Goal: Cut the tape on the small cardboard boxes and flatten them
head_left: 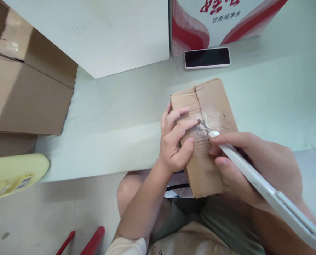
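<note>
Blade (204, 125) at the taped seam (197, 97) of a small cardboard carton (201, 152)

The small cardboard carton lies tilted at the near edge of the tabletop (115, 117), its lower end reaching over the lap; whether it rests there or is held up is unclear. The left hand (175, 141) grips its left side, thumb and fingers spread over the top. The right hand (266, 163) is wrapped around a white-handled utility knife (249, 170), the blade laid low across the clear tape (213, 118).

To work this well, the left index finger should move off first: its tip sits right beside the blade's point. A shallow angle with light strokes along the seam would probably part the tape and spare whatever is inside. Bracing the carton fully on the tabletop would steady it, and a short blade would be safer.

Counted: one small carton, one knife, two hands, one smartphone (207, 58), one white box (115, 32), one red-and-white drinking-water carton (213, 30), one pale yellow container (17, 173) and two red bars (92, 241) by the floor. Large brown cartons (35, 95) at left number at least two; the frame edge hides the exact count.
</note>
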Motion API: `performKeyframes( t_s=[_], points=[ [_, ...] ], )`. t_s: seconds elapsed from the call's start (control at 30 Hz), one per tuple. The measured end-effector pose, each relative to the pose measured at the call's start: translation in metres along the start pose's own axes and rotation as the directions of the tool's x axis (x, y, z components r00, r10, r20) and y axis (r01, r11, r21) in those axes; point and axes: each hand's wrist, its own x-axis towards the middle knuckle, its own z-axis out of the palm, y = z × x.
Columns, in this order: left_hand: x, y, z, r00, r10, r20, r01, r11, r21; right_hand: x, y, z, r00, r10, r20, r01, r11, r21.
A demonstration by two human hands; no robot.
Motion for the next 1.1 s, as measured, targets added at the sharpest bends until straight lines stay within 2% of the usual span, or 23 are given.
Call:
performKeyframes(
  t_s=[0.23, 0.37, 0.47, 0.6, 0.7, 0.93, 1.1],
  points=[
    [-0.0002, -0.0005, 0.0009, 1.0, -0.009, 0.003, 0.009, 1.0, -0.024, -0.0022, 0.0005, 0.0005, 1.0, 0.011, 0.004, -0.011, 1.0, -0.011],
    [0.0, -0.0011, 0.0013, 1.0, 0.009, -0.014, -0.01, 0.999, -0.054, -0.0002, 0.0032, 0.0, 1.0, -0.031, -0.006, 0.03, 0.999, -0.016],
    [0.0001, -0.0014, 0.0015, 1.0, 0.007, -0.013, -0.007, 0.999, -0.037, 0.0001, 0.0068, -0.0014, 0.998, -0.06, 0.031, 0.061, 0.998, -0.024],
    [0.0001, -0.0013, 0.0014, 1.0, 0.014, -0.013, -0.015, 1.0, -0.028, -0.0018, 0.0088, -0.0028, 0.998, -0.04, 0.05, 0.042, 0.999, -0.035],
    [0.0, -0.0012, 0.0012, 1.0, 0.021, -0.02, -0.022, 0.999, -0.028, -0.003, 0.009, -0.0023, 0.999, -0.025, 0.042, 0.026, 0.999, -0.032],
    [0.0003, 0.0002, 0.0012, 1.0, 0.008, -0.024, -0.01, 0.998, -0.067, -0.0003, 0.0087, 0.0009, 0.997, -0.078, 0.02, 0.079, 0.996, -0.038],
    [0.0002, 0.001, 0.0007, 1.0, -0.005, -0.014, 0.004, 0.997, -0.079, -0.0009, 0.0066, 0.0011, 0.999, -0.045, -0.001, 0.045, 0.999, 0.002]
  ],
)
